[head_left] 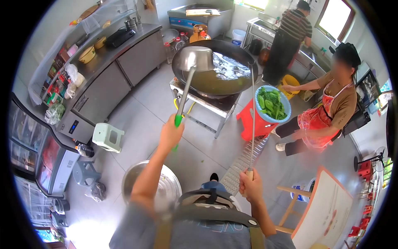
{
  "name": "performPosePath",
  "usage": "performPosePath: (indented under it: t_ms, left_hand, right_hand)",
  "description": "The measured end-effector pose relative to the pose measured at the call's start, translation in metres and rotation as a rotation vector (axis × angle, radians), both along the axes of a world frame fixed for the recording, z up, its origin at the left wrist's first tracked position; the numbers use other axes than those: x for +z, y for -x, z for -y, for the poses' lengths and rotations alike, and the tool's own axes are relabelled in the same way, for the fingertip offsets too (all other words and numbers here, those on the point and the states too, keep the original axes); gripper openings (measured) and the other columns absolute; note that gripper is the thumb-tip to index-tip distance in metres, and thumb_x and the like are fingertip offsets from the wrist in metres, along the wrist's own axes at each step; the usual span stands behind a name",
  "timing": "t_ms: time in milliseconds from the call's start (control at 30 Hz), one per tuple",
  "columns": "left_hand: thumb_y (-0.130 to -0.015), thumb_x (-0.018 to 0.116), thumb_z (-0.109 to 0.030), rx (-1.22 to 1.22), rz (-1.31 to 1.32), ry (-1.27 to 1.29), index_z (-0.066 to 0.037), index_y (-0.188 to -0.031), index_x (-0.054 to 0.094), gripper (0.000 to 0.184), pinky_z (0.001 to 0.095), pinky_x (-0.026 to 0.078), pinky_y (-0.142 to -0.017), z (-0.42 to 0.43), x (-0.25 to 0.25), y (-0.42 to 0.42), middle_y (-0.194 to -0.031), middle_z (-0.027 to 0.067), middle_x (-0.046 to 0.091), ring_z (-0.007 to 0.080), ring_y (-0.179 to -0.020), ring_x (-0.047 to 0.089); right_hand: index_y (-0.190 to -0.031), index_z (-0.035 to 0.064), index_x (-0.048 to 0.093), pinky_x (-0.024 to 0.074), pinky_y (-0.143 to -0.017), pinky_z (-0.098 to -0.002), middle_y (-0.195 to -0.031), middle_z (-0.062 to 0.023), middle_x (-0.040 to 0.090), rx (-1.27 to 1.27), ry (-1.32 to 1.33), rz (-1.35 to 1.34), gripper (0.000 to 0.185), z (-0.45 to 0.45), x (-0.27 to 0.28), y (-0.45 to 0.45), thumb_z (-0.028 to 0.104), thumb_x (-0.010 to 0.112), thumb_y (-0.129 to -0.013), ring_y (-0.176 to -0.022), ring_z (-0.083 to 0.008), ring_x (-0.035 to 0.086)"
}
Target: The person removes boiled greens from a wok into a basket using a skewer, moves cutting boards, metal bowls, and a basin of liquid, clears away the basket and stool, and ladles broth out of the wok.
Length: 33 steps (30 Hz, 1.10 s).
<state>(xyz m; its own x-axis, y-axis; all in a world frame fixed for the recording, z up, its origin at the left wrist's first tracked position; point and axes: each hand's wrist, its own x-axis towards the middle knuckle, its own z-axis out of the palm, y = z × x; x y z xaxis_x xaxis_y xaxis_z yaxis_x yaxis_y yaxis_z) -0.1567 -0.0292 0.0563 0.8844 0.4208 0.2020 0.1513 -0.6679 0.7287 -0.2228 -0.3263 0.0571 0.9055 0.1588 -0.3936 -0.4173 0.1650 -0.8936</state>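
So yeah, left hand (171, 133) was curled shut, way out front, with the left forearm (148, 176) bare and angled forward. Right hand (251, 186) was closed up too, thumb on top, held nearer the body, right forearm (263, 217) bare and slanting inward. Hands were well apart.

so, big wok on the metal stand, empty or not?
Not empty: the wok holds liquid, its surface showing yellowish-brown with bright white glare. Can't tell how deep.
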Motion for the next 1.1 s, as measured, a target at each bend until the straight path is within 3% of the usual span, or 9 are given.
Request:
performPosePath:
  t_ms: [200,533,700,767,867,933,967,1000,1100]
  left_hand:
    - [-0.072,0.048,-0.017,-0.086,-0.253,-0.116,-0.003,-0.091,0.049,0.024,0.0422,0.044,-0.067,-0.012,-0.032,-0.119,-0.084,0.0201,0.057,0.0362,-0.079,0.055]
    - [-0.069,0.049,-0.017,0.024,-0.403,-0.065,0.001,-0.09,0.051,0.027,0.0428,0.044,-0.071,0.011,-0.09,-0.175,-0.087,0.0222,0.056,0.0362,-0.083,0.055]
    - [-0.068,0.049,-0.018,0.012,-0.368,0.1,0.0,-0.09,0.052,0.028,0.043,0.043,-0.073,0.02,-0.073,-0.173,-0.087,0.0227,0.057,0.0371,-0.084,0.054]
    - [-0.069,0.05,-0.022,-0.035,-0.286,0.22,-0.001,-0.09,0.052,0.03,0.0437,0.043,-0.072,0.016,-0.096,-0.171,-0.087,0.0219,0.056,0.0377,-0.084,0.054]
    - [-0.071,0.051,-0.038,-0.051,-0.21,0.149,-0.007,-0.084,0.058,0.034,0.0425,0.043,-0.066,0.024,-0.112,-0.157,-0.083,0.0171,0.058,0.0346,-0.077,0.055]
    - [-0.07,0.054,-0.047,0.051,-0.179,0.16,-0.003,-0.079,0.06,0.045,0.0425,0.044,-0.064,0.033,-0.125,-0.148,-0.08,0.0187,0.059,0.0331,-0.075,0.056]
    - [-0.073,0.05,-0.051,0.097,-0.263,0.295,-0.001,-0.08,0.058,0.051,0.0432,0.043,-0.07,0.031,-0.127,-0.143,-0.085,0.0213,0.057,0.035,-0.08,0.055]
    - [-0.077,0.045,-0.049,0.121,-0.27,0.247,0.001,-0.077,0.058,0.052,0.0443,0.042,-0.071,0.045,-0.13,-0.149,-0.083,0.0219,0.057,0.0361,-0.08,0.055]
    - [-0.079,0.043,-0.044,0.331,0.071,0.312,0.002,-0.074,0.058,0.049,0.0436,0.042,-0.068,0.035,-0.09,-0.052,-0.078,0.0222,0.057,0.0367,-0.075,0.055]
  right_hand:
    - [-0.079,0.005,0.043,0.0329,-0.032,-0.0219,-0.051,-0.0017,0.045,0.019,0.055,-0.05,0.015,0.016,-0.019,0.009,0.01,0.056,-0.075,-0.035,-0.0085,0.04]
    - [-0.08,0.0054,0.044,0.0346,-0.034,-0.022,-0.05,-0.0016,0.045,0.23,0.035,-0.162,0.016,0.042,-0.022,-0.029,0.011,0.058,-0.075,-0.037,-0.0089,0.043]
    - [-0.081,0.0056,0.044,0.0344,-0.034,-0.0218,-0.05,-0.0014,0.045,0.334,0.062,-0.126,0.014,0.04,-0.01,-0.057,0.008,0.057,-0.075,-0.037,-0.0089,0.043]
    - [-0.08,0.0058,0.044,0.0342,-0.034,-0.0219,-0.05,-0.0017,0.045,0.361,0.051,-0.166,0.013,0.034,-0.009,-0.065,0.007,0.056,-0.074,-0.037,-0.0089,0.042]
    - [-0.079,0.0079,0.042,0.0324,-0.031,-0.0215,-0.05,-0.0011,0.041,0.467,0.035,-0.221,0.013,0.019,-0.012,-0.079,0.004,0.052,-0.073,-0.036,-0.0081,0.039]
    - [-0.08,0.009,0.04,0.0309,-0.03,-0.0207,-0.05,-0.0002,0.039,0.539,0.039,-0.214,0.014,0.008,-0.01,-0.086,0.003,0.051,-0.074,-0.036,-0.0074,0.037]
    - [-0.08,0.0096,0.04,0.0302,-0.03,-0.0203,-0.051,0.0002,0.038,0.581,0.036,-0.214,0.014,0.0,-0.01,-0.09,0.003,0.051,-0.074,-0.036,-0.007,0.037]
    - [-0.081,0.0104,0.039,0.0292,-0.029,-0.0197,-0.052,0.0005,0.038,0.596,-0.001,-0.186,0.015,0.001,-0.013,-0.093,0.003,0.05,-0.074,-0.036,-0.0065,0.035]
    - [-0.083,0.0106,0.038,0.0276,-0.028,-0.0194,-0.051,0.0006,0.036,0.777,-0.038,-0.068,0.014,-0.029,-0.02,-0.104,0.001,0.046,-0.077,-0.034,-0.0062,0.033]
